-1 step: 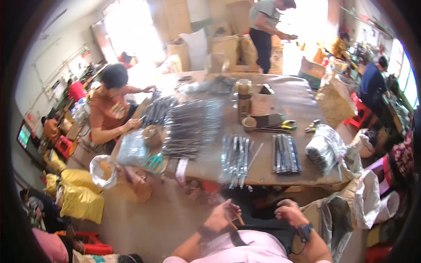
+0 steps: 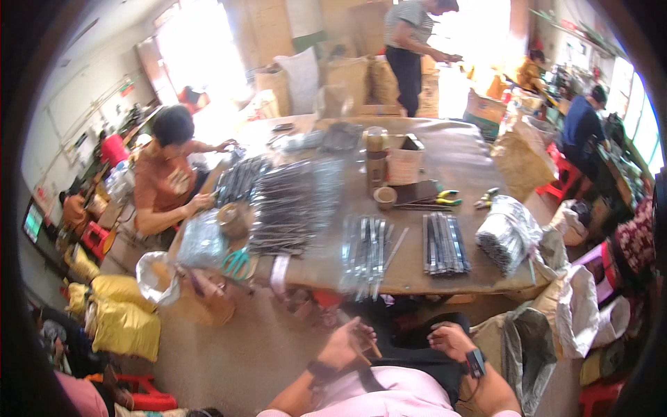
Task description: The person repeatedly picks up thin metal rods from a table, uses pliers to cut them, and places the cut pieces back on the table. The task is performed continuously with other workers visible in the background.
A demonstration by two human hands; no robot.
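Note:
Both hands are low in front of my body, above my dark-clothed lap and short of the table's front edge. My left hand (image 2: 342, 345) has its fingers loosely bent and apart. Thin tan strips (image 2: 374, 347) show beside its fingers; whether it holds them I cannot tell. My right hand (image 2: 450, 338) is half curled, thumb apart, with nothing visible in it. On the table (image 2: 410, 281) ahead lie a loose bundle of shiny metal strips (image 2: 368, 247), a neater row of dark strips (image 2: 445, 243) and a plastic-wrapped bundle of strips (image 2: 507, 233).
Pliers with yellow-green handles (image 2: 448, 199), a tape roll (image 2: 384, 197) and teal-handled scissors (image 2: 236, 263) lie on the table. A large pile of dark strips (image 2: 285, 208) covers its left part. A co-worker (image 2: 163, 174) handles strips there. Open sacks (image 2: 531, 347) stand at my right.
The whole view has shifted slightly, so the table and things appear a little further left. Both hands keep nearly the same pose.

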